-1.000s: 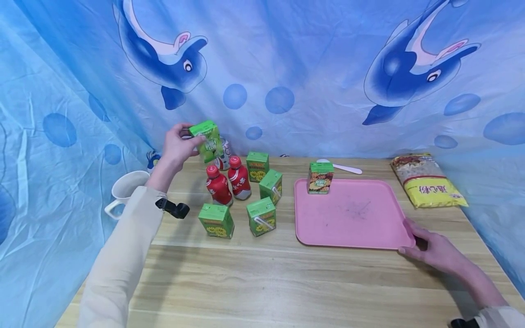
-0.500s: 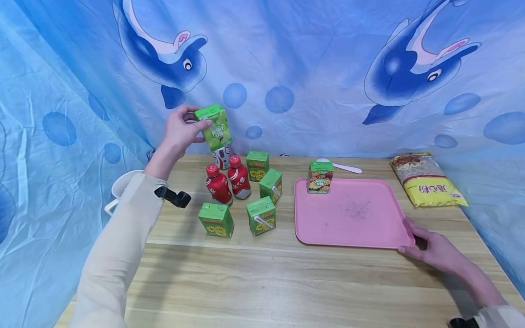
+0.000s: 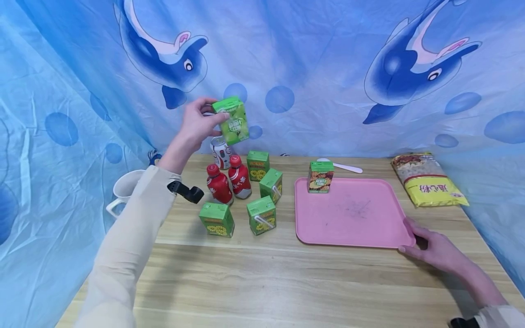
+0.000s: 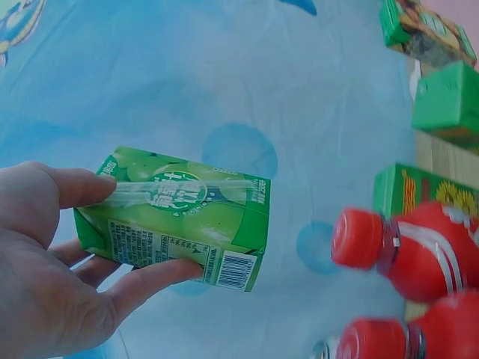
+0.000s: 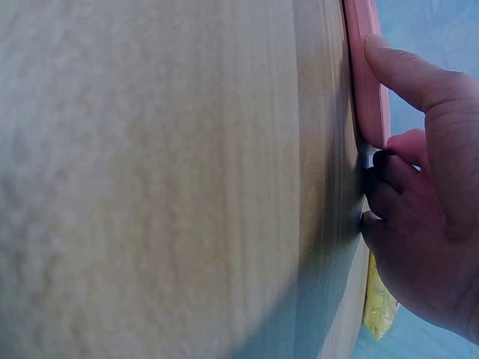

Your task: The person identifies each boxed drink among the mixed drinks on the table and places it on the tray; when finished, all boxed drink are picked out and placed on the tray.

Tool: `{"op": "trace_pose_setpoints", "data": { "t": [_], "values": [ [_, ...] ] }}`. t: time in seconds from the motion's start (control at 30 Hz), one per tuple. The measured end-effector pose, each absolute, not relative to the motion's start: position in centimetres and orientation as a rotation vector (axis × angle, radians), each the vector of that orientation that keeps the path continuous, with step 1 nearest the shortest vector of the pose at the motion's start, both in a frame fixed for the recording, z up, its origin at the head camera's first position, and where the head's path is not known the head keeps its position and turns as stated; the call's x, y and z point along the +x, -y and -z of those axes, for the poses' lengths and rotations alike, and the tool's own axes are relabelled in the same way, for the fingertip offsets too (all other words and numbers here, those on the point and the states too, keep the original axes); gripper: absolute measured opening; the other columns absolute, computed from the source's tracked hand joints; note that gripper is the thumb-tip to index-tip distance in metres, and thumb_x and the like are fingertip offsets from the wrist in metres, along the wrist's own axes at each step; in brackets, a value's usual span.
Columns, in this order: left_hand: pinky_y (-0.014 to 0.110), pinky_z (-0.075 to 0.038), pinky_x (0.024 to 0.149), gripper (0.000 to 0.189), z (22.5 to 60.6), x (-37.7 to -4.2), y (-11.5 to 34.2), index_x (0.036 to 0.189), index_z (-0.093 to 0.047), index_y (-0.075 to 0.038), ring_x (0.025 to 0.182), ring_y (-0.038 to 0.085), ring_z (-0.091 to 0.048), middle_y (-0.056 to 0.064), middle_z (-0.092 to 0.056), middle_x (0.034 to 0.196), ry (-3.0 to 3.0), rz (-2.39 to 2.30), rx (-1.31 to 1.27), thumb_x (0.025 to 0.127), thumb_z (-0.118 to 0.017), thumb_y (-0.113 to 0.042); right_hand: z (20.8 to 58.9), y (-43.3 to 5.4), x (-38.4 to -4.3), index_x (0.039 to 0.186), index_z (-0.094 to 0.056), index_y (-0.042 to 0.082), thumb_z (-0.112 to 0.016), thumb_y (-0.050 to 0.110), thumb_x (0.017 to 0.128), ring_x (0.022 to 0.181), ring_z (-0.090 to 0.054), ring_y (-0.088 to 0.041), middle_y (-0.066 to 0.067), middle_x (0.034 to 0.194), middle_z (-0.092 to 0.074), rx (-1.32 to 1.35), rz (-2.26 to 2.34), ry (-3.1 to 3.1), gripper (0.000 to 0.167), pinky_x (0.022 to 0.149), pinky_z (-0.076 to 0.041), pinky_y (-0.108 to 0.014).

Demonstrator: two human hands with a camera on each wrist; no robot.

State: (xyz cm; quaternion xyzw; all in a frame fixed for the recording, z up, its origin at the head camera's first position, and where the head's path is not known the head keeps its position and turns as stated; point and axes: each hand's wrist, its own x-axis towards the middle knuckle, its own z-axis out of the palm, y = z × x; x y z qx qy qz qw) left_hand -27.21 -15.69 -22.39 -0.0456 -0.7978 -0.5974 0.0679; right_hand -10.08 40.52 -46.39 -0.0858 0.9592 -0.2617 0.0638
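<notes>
The left hand grips a green juice carton between thumb and fingers, at the carton's left side as seen from the head. The carton is slightly tilted and held in the air, clear of the desk, in front of the blue curtain; the left wrist view shows a straw along one of its faces. In the head view it appears above and just to the right of a drink can. Nearer the person stand two red bottles and four green cartons with yellow flowers.

The right hand, well apart from the held carton and nearer the person, holds the near right corner of a pink tray, its thumb against the rim. A brown-and-green carton stands upright in the tray's far left part. A white spoon lies beyond the tray, a yellow food bag to its right. A white mug stands at the desk's left, partly behind the left sleeve.
</notes>
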Motion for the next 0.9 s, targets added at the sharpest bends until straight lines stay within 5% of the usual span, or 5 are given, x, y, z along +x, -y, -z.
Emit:
{"op": "trace_pose_setpoints", "data": {
  "t": [0.4, 0.57, 0.67, 0.8, 0.9],
  "values": [
    [0.039, -0.06, 0.077, 0.048, 21.6, -27.6, 10.6, 0.135, -0.053, -0.004, 0.109, 0.029, -0.061, 0.014, -0.059, 0.124, 2.407, 1.872, -0.258, 0.09, -0.072, -0.004, 46.6, -40.7, -10.1, 0.149, -0.033, -0.01, -0.078, 0.044, 0.086, 0.128, -0.038, -0.058, -0.035, 0.148, -0.035, -0.265, 0.783, -2.905, 0.094, 0.099, -0.039, -0.062],
    [0.038, -0.06, 0.076, 0.049, 21.8, -27.5, 8.7, 0.135, -0.053, -0.005, 0.109, 0.028, -0.061, 0.013, -0.06, 0.123, 2.427, 1.871, -0.33, 0.09, -0.073, -0.004, 46.7, -40.7, -10.0, 0.149, -0.034, -0.008, -0.078, 0.044, 0.086, 0.129, -0.04, -0.056, -0.033, 0.149, -0.037, -0.267, 0.777, -2.913, 0.093, 0.106, -0.039, -0.038],
    [0.039, -0.06, 0.075, 0.048, 21.9, -27.4, 7.6, 0.134, -0.053, -0.004, 0.108, 0.029, -0.062, 0.014, -0.06, 0.122, 2.422, 1.893, -0.37, 0.09, -0.072, -0.003, 46.8, -40.8, -10.1, 0.15, -0.032, -0.009, -0.077, 0.043, 0.087, 0.129, -0.038, -0.057, -0.034, 0.149, -0.035, -0.271, 0.784, -2.908, 0.094, 0.108, -0.037, -0.042],
    [0.039, -0.06, 0.075, 0.047, 22.0, -27.2, 6.2, 0.133, -0.054, -0.004, 0.107, 0.027, -0.062, 0.013, -0.06, 0.123, 2.428, 1.907, -0.408, 0.09, -0.072, -0.003, 46.7, -40.7, -10.2, 0.15, -0.029, -0.01, -0.078, 0.042, 0.086, 0.128, -0.036, -0.06, -0.036, 0.149, -0.032, -0.265, 0.784, -2.9, 0.096, 0.098, -0.034, -0.068],
    [0.04, -0.06, 0.077, 0.048, 22.1, -27.2, 5.2, 0.135, -0.053, -0.005, 0.108, 0.027, -0.062, 0.013, -0.06, 0.124, 2.441, 1.895, -0.446, 0.09, -0.072, -0.003, 46.6, -40.7, -10.1, 0.15, -0.029, -0.011, -0.078, 0.044, 0.086, 0.128, -0.035, -0.061, -0.037, 0.149, -0.031, -0.262, 0.775, -2.9, 0.097, 0.096, -0.034, -0.07]
  ]
}}
